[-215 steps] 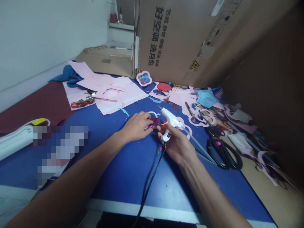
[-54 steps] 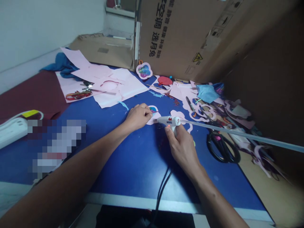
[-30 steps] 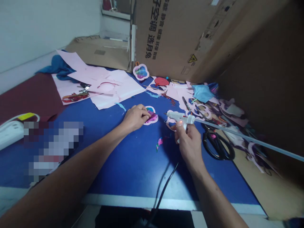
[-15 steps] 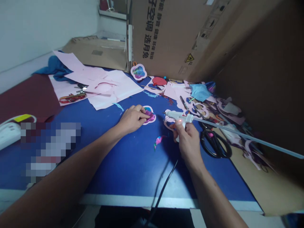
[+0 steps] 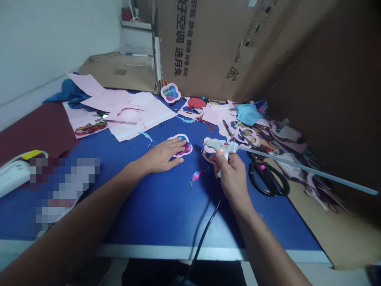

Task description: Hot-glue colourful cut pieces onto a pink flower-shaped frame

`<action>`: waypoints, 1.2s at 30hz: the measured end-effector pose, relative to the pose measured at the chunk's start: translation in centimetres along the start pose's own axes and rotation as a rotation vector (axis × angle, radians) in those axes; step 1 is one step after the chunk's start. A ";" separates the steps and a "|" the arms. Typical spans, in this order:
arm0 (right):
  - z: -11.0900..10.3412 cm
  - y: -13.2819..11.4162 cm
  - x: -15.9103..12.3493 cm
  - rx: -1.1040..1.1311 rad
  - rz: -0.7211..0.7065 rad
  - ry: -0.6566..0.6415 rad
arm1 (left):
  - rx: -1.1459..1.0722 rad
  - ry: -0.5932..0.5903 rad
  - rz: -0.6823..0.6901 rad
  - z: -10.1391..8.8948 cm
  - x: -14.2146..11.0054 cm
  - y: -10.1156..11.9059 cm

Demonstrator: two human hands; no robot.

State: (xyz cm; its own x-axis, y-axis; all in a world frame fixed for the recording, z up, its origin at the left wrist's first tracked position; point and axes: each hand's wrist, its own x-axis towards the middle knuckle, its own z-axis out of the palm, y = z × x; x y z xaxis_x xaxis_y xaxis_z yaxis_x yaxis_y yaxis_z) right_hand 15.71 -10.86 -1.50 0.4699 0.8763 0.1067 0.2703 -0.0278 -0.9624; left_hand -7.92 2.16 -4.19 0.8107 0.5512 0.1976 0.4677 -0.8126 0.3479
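Note:
My left hand (image 5: pixel 163 155) lies flat with its fingers stretched over a small flower-shaped piece (image 5: pixel 186 148), which has a pink paper border and a shiny purple and blue centre. Part of that piece is hidden under the fingers. My right hand (image 5: pixel 233 172) is wrapped around the handle of a white glue gun (image 5: pixel 217 145). The nozzle points left, above the blue table, and a small light glows near my thumb. A long translucent glue stick (image 5: pixel 309 170) sticks out of the gun's back end. Below the nozzle lies a shiny pink and green fabric scrap (image 5: pixel 195 178).
Black-handled scissors (image 5: pixel 269 178) lie right of my right hand, beside a heap of paper scraps (image 5: pixel 293 159). Pink paper sheets (image 5: pixel 145 109) cover the back left. Another flower piece (image 5: pixel 170 93) leans against the cardboard box (image 5: pixel 214 47). The gun's black cord (image 5: pixel 205 232) crosses the table's front edge.
My left hand has gone from pinching fingers on the purple fabric to lying flatter, fingers stretched across the flower piece. My right hand keeps the glue gun in nearly the same place.

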 end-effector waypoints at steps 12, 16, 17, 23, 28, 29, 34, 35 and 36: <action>-0.4 0.0 0.3 -0.040 -0.001 -0.011 | 0.024 -0.148 -0.002 -0.8 -0.4 0.3; -0.5 -0.1 0.3 -0.033 -0.008 -0.009 | 0.029 -0.157 0.010 -0.9 -0.5 0.3; -0.5 -0.1 0.3 -0.031 -0.006 -0.008 | 0.028 -0.159 0.015 -1.0 -0.5 0.4; -0.5 -0.1 0.4 -0.029 0.002 -0.002 | -0.028 -0.101 -0.072 -2.1 -0.3 0.3; -0.5 -0.4 0.3 -0.011 -0.003 -0.013 | 0.029 -0.153 -0.151 -2.7 0.0 0.1; -0.5 -0.4 0.3 -0.015 -0.001 -0.009 | 0.051 -0.193 -0.135 -2.6 0.1 0.1; -0.5 -0.6 0.2 -0.005 0.012 -0.014 | 0.157 -0.255 -0.095 -1.9 0.0 0.5; -0.5 -0.6 0.3 -0.003 0.011 -0.014 | 0.166 -0.256 -0.089 -1.9 0.0 0.4; -0.5 -0.6 0.3 -0.004 0.009 -0.011 | 0.174 -0.259 -0.084 -1.8 0.0 0.4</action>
State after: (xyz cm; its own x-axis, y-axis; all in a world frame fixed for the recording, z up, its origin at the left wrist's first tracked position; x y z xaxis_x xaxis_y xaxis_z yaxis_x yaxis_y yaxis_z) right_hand 16.07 -10.82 -0.80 0.4627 0.8814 0.0955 0.2693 -0.0371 -0.9624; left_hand -8.37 2.20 -2.40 0.8191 0.5691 -0.0727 0.5717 -0.7990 0.1866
